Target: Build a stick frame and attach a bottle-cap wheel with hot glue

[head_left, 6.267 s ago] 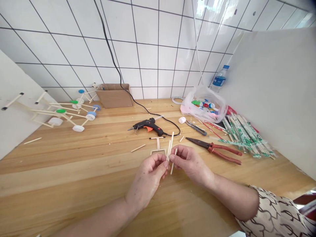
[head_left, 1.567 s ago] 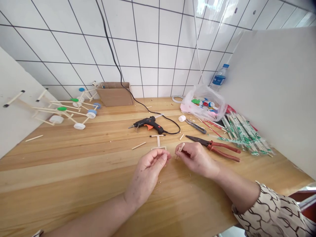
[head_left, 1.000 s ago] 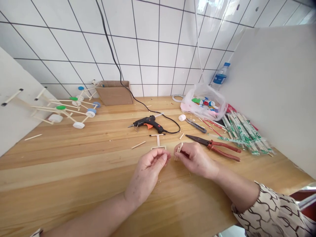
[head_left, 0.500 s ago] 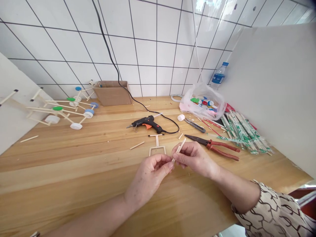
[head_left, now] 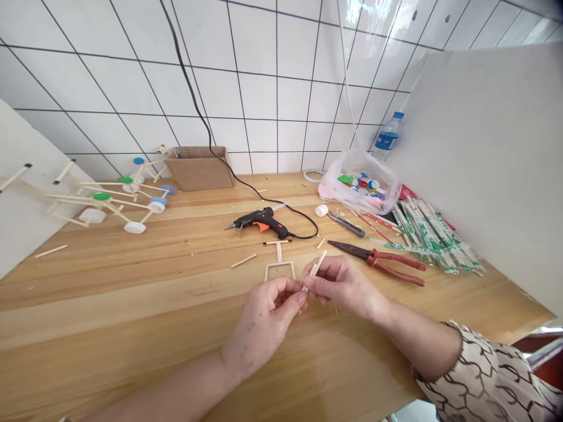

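Between my hands are short pale wooden sticks, apparently two side by side, slanting up to the right. My left hand pinches their lower end between thumb and fingertips. Higher up, my right hand grips the same sticks, its thumb lying across them. Just beyond my fingers lies a small stick frame with a dark-tipped crossbar; its near part is hidden by my hands. A black glue gun with an orange trigger rests behind it.
Red-handled pliers, a utility knife and wrapped chopsticks lie to the right. A plastic bag of bottle caps and a bottle stand behind. Stick models with cap wheels and a cardboard box are at left.
Both hands have shifted very slightly with the sticks, and the right fingers sit a little closer to the left. The view has moved slightly; objects on the table stay put.
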Tool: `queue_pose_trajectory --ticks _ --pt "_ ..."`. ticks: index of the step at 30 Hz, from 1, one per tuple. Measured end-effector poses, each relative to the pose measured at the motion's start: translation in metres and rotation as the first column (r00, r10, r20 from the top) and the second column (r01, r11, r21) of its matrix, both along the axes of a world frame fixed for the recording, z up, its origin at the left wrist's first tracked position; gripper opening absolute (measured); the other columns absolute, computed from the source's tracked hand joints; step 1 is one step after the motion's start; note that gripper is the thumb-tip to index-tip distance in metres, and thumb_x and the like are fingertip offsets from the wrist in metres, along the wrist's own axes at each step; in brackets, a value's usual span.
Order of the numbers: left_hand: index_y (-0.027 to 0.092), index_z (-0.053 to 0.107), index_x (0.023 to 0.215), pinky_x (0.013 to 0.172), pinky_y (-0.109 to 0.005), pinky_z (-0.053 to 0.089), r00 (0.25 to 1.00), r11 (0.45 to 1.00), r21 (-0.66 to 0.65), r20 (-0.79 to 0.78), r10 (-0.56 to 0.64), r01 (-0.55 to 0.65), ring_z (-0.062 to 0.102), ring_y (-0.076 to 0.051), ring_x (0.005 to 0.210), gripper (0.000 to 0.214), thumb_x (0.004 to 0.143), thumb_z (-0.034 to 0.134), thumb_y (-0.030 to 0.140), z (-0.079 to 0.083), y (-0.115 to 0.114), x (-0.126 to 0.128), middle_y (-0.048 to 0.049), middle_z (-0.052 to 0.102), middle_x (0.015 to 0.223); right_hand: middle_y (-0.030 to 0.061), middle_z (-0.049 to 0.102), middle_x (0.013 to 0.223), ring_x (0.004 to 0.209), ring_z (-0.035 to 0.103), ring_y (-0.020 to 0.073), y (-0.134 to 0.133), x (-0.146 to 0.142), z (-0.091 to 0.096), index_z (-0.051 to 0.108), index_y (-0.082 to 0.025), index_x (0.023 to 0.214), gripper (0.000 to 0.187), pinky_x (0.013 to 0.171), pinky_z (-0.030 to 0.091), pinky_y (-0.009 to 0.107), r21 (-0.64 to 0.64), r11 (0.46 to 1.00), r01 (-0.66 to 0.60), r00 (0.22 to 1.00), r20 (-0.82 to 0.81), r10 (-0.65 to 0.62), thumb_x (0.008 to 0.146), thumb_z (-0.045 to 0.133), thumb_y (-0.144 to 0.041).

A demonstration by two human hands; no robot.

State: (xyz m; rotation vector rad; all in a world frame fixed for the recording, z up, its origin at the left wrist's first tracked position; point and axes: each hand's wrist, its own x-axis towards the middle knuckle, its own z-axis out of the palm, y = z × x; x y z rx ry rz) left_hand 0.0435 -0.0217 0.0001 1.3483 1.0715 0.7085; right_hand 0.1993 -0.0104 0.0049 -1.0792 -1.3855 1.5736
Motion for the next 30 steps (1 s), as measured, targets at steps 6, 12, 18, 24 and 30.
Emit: queue_pose_trajectory --ticks 6,12,18,24,30 --pt "0.016 0.058 0.064 0.056 -0.021 0.04 0.999 1.0 -0.014 -0.034 0.012 -0.012 0.05 -0.011 0.057 0.016 0.075 0.052 0.025 0.0023 -0.0006 -0.0007 0.0021 0.057 0.06 -0.0044 0.053 0.052 0.042 0.044 0.0045 0.0011 0.0043 0.0047 0.059 -0.012 0.071 0.032 0.041 0.035 0.018 0.034 0.998 0.06 0.997 0.04 -0.062 0.068 0.069 -0.043" --pt "0.016 0.058 0.064 0.059 -0.022 0.041 0.999 1.0 -0.018 -0.054 0.007 -0.008 0.052 -0.012 0.06 0.016 0.074 0.052 0.027 0.0036 -0.0019 0.0001 0.0015 0.058 0.06 -0.0038 0.054 0.053 0.043 0.044 0.0044 0.0023 0.0075 0.0055 0.058 -0.012 0.07 0.031 0.041 0.034 0.018 0.057 0.996 0.074 0.996 0.052 -0.077 0.07 0.068 -0.042" --pt "0.017 0.058 0.063 0.06 -0.024 0.042 0.999 1.0 -0.022 -0.037 0.01 -0.011 0.052 -0.013 0.061 0.016 0.073 0.052 0.028 0.0037 -0.0028 -0.0001 0.0009 0.058 0.06 -0.0037 0.054 0.051 0.041 0.043 0.0045 0.0011 0.0063 0.0079 0.057 -0.013 0.067 0.032 0.04 0.033 0.018 0.064 0.995 0.078 0.994 0.073 -0.083 0.07 0.068 -0.043" --pt "0.017 0.058 0.064 0.061 -0.023 0.042 1.0 0.999 -0.047 -0.001 0.003 -0.003 0.052 -0.013 0.061 0.014 0.073 0.053 0.026 0.0048 -0.0034 0.0009 0.0016 0.057 0.06 -0.0044 0.052 0.05 0.04 0.042 0.0045 0.001 0.0063 0.0093 0.057 -0.014 0.065 0.031 0.039 0.032 0.018 0.073 0.994 0.08 0.994 0.065 -0.085 0.069 0.068 -0.042" --pt "0.016 0.06 0.07 0.059 -0.022 0.04 0.999 0.999 -0.044 0.03 -0.018 0.019 0.048 -0.012 0.062 0.015 0.075 0.055 0.029 0.0049 -0.0044 0.0004 0.0015 0.055 0.063 -0.0043 0.053 0.048 0.039 0.043 0.0045 -0.0002 0.0052 0.0073 0.058 -0.013 0.065 0.03 0.04 0.034 0.018 0.075 0.996 0.057 0.996 0.065 -0.062 0.07 0.068 -0.041"
